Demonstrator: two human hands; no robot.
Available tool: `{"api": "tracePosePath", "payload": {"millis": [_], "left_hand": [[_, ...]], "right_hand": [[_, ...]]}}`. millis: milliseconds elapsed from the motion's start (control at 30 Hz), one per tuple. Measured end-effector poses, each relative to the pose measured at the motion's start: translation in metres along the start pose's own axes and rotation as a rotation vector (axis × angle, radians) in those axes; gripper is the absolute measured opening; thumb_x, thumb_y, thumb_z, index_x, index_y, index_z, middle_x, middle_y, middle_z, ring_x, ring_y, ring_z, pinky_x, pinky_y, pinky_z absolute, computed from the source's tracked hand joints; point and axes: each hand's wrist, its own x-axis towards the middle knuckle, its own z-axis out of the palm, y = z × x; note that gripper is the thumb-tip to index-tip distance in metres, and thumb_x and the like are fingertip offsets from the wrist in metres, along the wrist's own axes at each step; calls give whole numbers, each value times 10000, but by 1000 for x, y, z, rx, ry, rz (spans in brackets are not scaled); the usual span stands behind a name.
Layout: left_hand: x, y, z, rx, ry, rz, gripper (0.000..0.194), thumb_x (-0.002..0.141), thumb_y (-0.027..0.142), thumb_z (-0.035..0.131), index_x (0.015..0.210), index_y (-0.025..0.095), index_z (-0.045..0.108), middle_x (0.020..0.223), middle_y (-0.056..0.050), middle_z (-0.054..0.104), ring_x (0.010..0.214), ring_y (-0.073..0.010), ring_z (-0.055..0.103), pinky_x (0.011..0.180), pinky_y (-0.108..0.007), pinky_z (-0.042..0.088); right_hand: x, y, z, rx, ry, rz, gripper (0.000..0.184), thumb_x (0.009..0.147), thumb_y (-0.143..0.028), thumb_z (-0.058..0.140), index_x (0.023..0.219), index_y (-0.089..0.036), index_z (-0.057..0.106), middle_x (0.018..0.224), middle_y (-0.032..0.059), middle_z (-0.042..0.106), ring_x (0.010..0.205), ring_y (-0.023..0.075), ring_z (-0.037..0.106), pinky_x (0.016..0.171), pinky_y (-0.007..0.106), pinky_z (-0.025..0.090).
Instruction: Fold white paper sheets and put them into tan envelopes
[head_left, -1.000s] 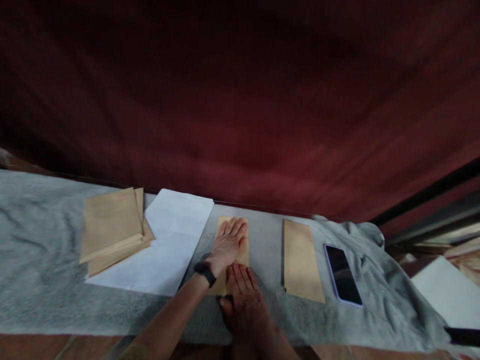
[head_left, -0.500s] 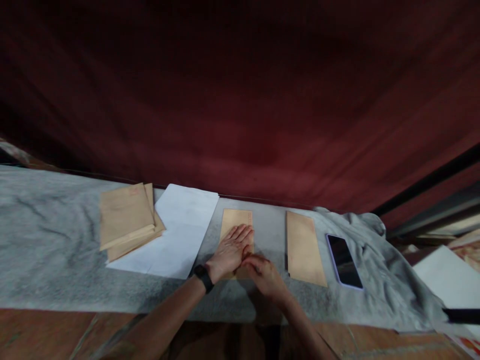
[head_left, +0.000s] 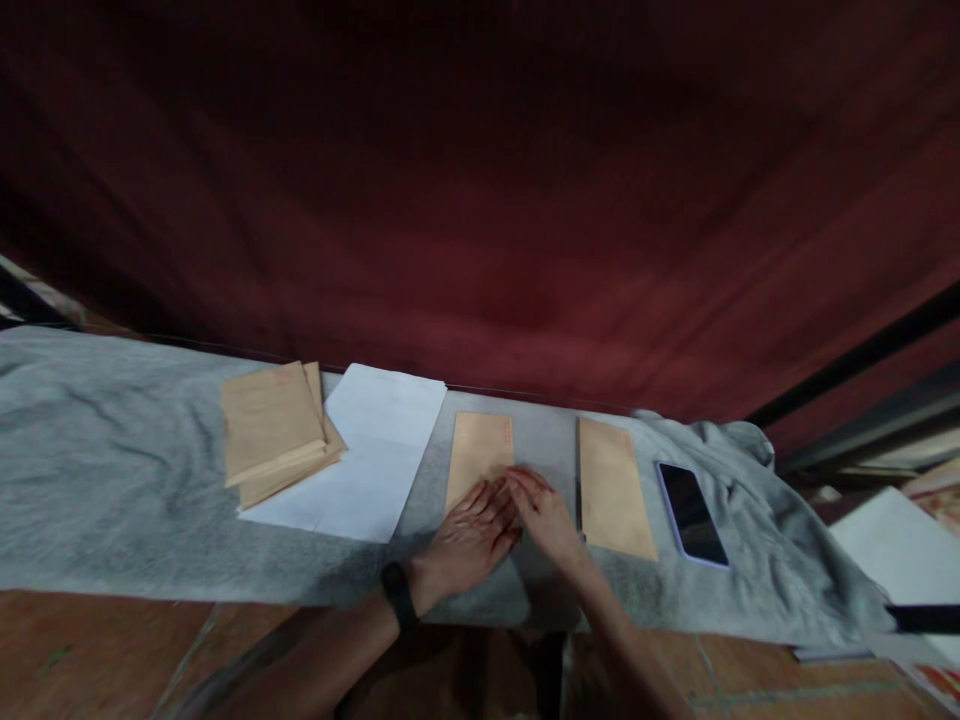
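A brown paper envelope (head_left: 480,445) with small red print near its top right corner lies on the grey cloth in front of me. My left hand (head_left: 476,535), with a black watch (head_left: 399,596) at the wrist, rests flat across its lower half, fingers stretched out. At the envelope's right edge my right hand (head_left: 541,510) has its fingers drawn together, fingertips against the paper and close to the left fingers. My left palm covers the bottom of the envelope.
To the left, a pile of brown envelopes (head_left: 274,420) overlaps white paper sheets (head_left: 382,440). On the right are more brown envelopes (head_left: 615,490) and a phone (head_left: 691,515) in a pale purple case. A dark red curtain (head_left: 480,250) hangs behind the grey cloth (head_left: 112,480).
My left hand has slid down the envelope toward me. The right hand has moved up along its right edge, level with the left fingertips. The camera view has shifted slightly.
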Motion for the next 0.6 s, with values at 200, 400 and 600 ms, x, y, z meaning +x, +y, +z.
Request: {"api": "tracePosePath", "payload": {"millis": [200,400,600], "left_hand": [[-17,22,-18,-99,-170,-5,610,1028,529,365,1494,144,443,1562,-135,452,1489,-243,347,1249,-424,234],[-32,28,-27,-217,-371,13,901,901,595,576,1596,137,230,1656,-153,188,1537,-291,202,1259,-461,216],[-31,22,-34,-271,-334,15,694,904,376,620,1536,197,399,1613,-102,346,1482,-255,362,1208,-425,358]], "right_hand": [[11,10,19,-401,-136,-156,505,1047,-313,350,1544,-229,385,1595,76,407,1478,196,373,1238,467,286],[32,15,32,-546,-65,-45,531,1057,-358,329,1555,-175,363,1606,88,371,1490,215,351,1235,450,281],[46,12,41,-587,33,44,556,1059,-389,330,1556,-140,355,1590,130,380,1480,263,369,1230,494,255]]}}
